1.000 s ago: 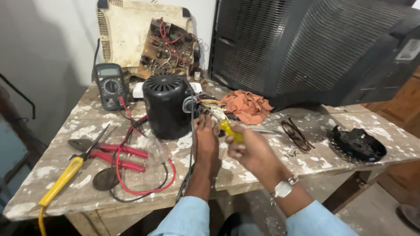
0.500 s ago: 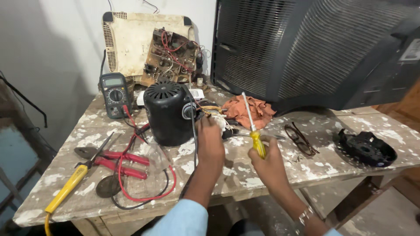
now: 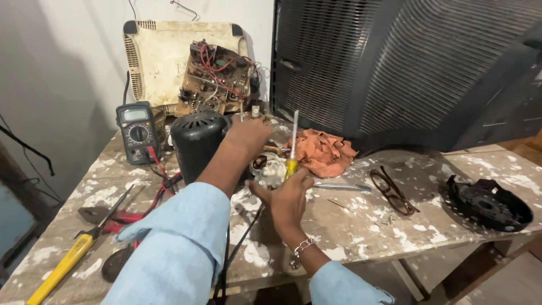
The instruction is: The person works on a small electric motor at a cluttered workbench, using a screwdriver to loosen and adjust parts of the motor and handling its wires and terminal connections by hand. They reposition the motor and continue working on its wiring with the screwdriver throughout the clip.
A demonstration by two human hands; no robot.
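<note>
**Screwdriver raised over a paint-flecked bench**

At the centre of the frame the right hand (image 3: 288,197) is curled around the translucent yellow plastic handle of a screwdriver (image 3: 292,148), pinching it so the thin bright steel shaft stands nearly upright, tip pointing up. The left hand (image 3: 247,135), reaching from a pale blue cloth sleeve (image 3: 175,248), rests just above, on the upper right side of a ribbed, matt black cylindrical motor housing (image 3: 196,142); its fingers are turned away, so whether they grasp anything cannot be told. Between the hands lies a small whitish part with wires (image 3: 270,169).

A crumpled orange rag (image 3: 323,151) sits just right of the shaft. Further right are brown-framed spectacles (image 3: 393,191) and a round black plastic cover (image 3: 488,202). At upper left stand a grey multimeter with a dial (image 3: 136,131) and a yellowed plastic casing holding a brown circuit board with red wires (image 3: 217,79). At lower left lie a yellow-handled tool (image 3: 62,266) and red test leads (image 3: 161,175).

The rough wooden table (image 3: 350,231) is blotched with white paint. A large dark slatted cabinet (image 3: 406,62) fills the upper right; a plain grey wall stands behind.
</note>
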